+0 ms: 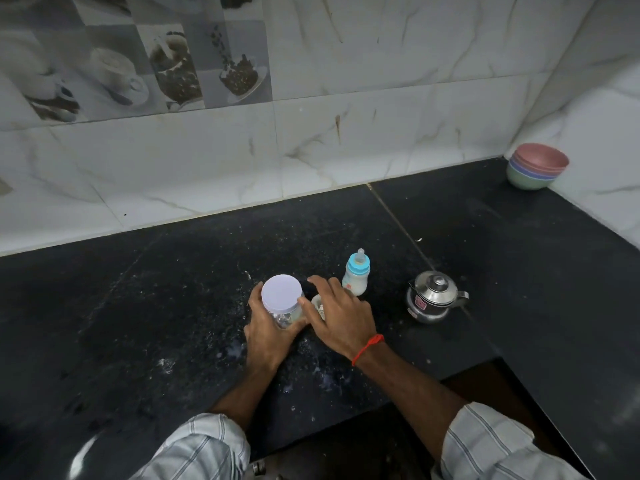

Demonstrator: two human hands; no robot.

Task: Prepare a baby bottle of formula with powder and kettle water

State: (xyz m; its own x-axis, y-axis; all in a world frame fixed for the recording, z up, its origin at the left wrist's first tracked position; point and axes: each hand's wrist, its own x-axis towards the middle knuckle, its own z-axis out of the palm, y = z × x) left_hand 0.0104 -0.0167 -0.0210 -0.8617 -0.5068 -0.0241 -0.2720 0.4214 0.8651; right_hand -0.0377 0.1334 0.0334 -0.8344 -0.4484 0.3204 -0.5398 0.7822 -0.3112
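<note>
A clear jar with a pale lilac lid (pixel 281 292) stands on the black counter (pixel 138 306). My left hand (pixel 266 332) wraps around the jar's body from the near side. My right hand (pixel 337 315) hovers beside the jar with fingers spread, its thumb touching the jar just under the lid. It partly hides a small white object (pixel 317 303) lying between jar and bottle. The baby bottle (pixel 356 273), white with a light blue collar and a teat, stands upright just behind my right hand. A small steel kettle (pixel 433 299) with its lid on sits to the right.
A stack of coloured bowls (pixel 536 168) sits in the far right corner against the tiled wall. White powder specks are scattered over the counter. The counter's edge steps back at the lower right (pixel 498 362). A shiny rounded object (pixel 83 455) shows at the bottom left.
</note>
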